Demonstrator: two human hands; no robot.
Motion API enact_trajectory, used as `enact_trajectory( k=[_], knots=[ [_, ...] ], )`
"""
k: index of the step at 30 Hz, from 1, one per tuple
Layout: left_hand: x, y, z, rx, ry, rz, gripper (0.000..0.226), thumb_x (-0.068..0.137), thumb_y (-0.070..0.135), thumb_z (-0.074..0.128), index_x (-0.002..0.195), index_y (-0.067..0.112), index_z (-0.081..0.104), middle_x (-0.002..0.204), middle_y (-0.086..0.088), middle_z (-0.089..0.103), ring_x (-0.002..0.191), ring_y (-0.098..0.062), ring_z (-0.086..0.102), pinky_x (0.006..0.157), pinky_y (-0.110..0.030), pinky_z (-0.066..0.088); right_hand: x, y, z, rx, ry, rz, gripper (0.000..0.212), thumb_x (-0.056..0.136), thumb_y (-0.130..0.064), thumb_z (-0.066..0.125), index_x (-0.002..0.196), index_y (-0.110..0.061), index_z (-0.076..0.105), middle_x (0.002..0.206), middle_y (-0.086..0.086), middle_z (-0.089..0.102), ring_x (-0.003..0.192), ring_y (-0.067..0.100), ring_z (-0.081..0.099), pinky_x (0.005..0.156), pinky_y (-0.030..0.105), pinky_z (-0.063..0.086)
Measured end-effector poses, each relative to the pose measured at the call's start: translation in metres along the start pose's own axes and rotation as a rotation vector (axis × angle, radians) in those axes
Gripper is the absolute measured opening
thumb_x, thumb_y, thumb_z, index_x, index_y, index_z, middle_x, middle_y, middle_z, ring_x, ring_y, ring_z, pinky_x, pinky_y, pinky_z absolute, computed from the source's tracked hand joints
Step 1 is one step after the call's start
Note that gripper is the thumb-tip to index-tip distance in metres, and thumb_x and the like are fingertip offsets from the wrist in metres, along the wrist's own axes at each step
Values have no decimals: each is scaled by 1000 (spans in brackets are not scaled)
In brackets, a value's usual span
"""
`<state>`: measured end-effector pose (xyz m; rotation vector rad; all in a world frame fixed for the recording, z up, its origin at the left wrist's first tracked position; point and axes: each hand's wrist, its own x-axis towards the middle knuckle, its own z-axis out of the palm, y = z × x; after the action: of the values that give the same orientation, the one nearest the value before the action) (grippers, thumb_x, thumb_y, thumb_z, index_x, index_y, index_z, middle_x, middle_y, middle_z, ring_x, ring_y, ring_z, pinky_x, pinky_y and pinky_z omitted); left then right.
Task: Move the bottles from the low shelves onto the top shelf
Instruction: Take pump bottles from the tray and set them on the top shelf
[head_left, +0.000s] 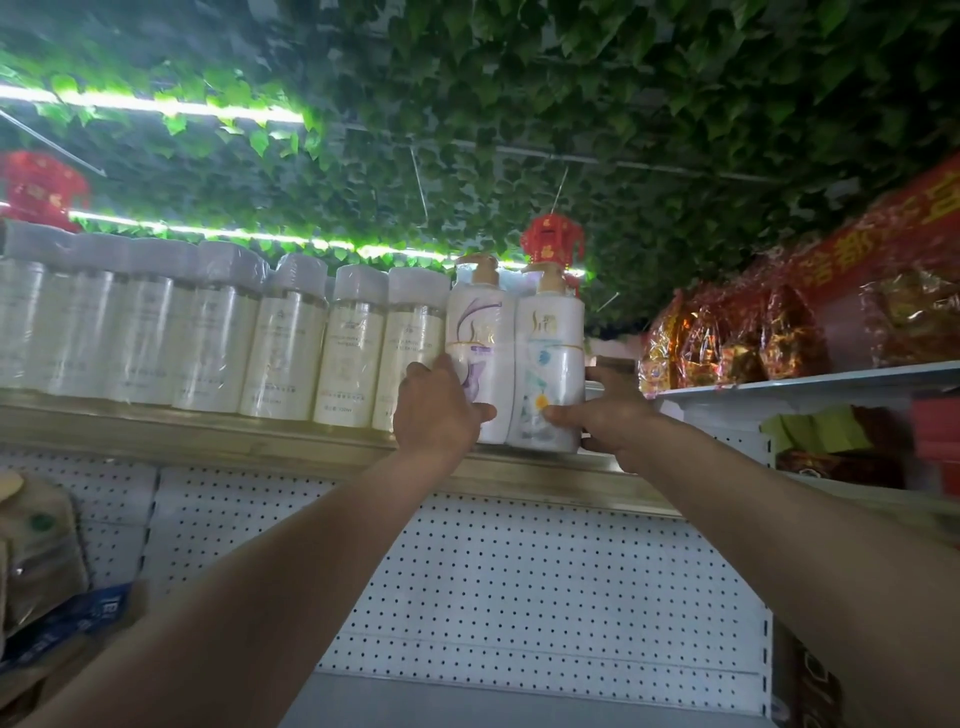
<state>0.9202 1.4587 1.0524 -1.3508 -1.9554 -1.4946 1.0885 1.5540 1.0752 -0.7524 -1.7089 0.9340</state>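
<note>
— Bottles?
— A wrapped pump bottle pair (514, 358) stands upright on the top shelf (260, 431), beside capped bottles (291, 343).
— Hands?
— Left hand (434, 408) and right hand (605, 413) grasp its sides.

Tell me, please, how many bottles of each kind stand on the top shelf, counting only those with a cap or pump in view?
Bottles with a flat grey-white cap: 8
Pump bottles with a gold pump: 2, wrapped together as a pair and held between the left hand and the right hand
Total on the top shelf: 10
</note>
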Motion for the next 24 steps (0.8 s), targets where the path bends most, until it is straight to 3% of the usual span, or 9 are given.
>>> enact_trajectory(
  k=[4,10,15,19,24],
  knots=[
    [-2,0,3,19,55,23,64,77,38,83,125,9,52,114,-13,52,106,-32,55,82,-44,52,1,-1,0,6,-12,8,81,74,-5,89,141,-22,48,122,9,67,105,29,69,81,44,61],
    [-4,4,5,42,81,59,82,79,34,82,144,15,35,121,-15,53,110,-33,55,79,-43,50,1,-2,-1,7,-20,6,78,75,-2,88,140,-22,50,122,10,68,101,26,69,62,33,58],
    [-2,5,9,110,94,70,80,80,37,81,142,17,35,121,-13,54,112,-31,55,73,-37,43,3,-1,-2,15,-39,13,74,78,1,84,140,-21,49,114,5,67,86,17,67,60,31,54],
    [-1,5,14,137,108,78,76,81,37,80,139,16,35,121,-12,54,112,-30,55,70,-35,40,10,3,-3,4,-34,22,76,78,1,85,141,-20,48,120,9,68,94,23,69,62,32,55],
    [0,1,23,186,105,94,74,81,38,81,134,14,37,120,-11,55,111,-28,55,70,-33,39,20,16,3,-41,2,20,78,75,-2,87,139,-21,49,124,8,66,92,18,69,64,33,58]
  ],
)
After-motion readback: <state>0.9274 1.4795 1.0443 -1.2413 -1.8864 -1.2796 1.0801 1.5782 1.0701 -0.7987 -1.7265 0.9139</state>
